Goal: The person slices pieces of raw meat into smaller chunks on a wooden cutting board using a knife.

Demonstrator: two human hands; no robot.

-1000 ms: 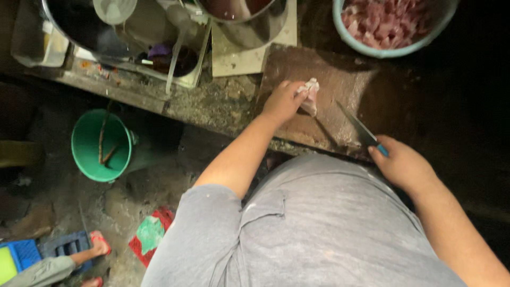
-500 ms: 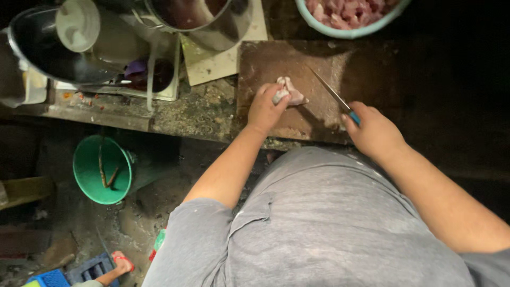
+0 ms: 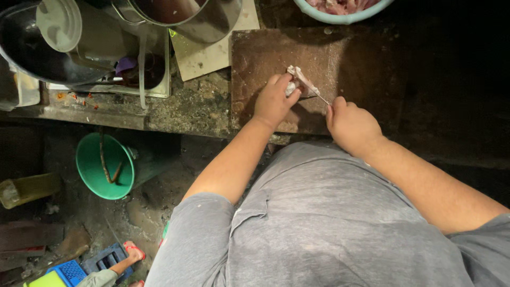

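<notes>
On the dark cutting board (image 3: 340, 58), near its front edge, lies a pale piece of meat (image 3: 294, 81). Left hand (image 3: 274, 101) presses down on it, fingers (image 3: 287, 81) curled over the near end, gripping the piece against the wood. Right hand (image 3: 351, 125) is clenched round a knife handle; the handle itself is hidden in the fist. Knife (image 3: 313, 90) blade runs up and left from the fist, thin edge laid across the meat, touching it. Whether the blade has gone through yet cannot be told.

Beyond the board, at the top edge, a light blue bowl (image 3: 345, 18) holds pinkish cut pieces, only partly in view. That suggests a fair share of the cutting is done; the piece under the blade looks uncut or barely started. No other whole pieces show on the board.

Left of the board: rough stone tabletop (image 3: 196, 109), a steel pot (image 3: 186, 18), a dark pan (image 3: 32, 58) with a round white lid (image 3: 58, 24) over it. Down on the floor, a green bucket (image 3: 98, 165) with sticks inside. Another person's foot in a red sandal (image 3: 133, 251) shows at bottom left.
</notes>
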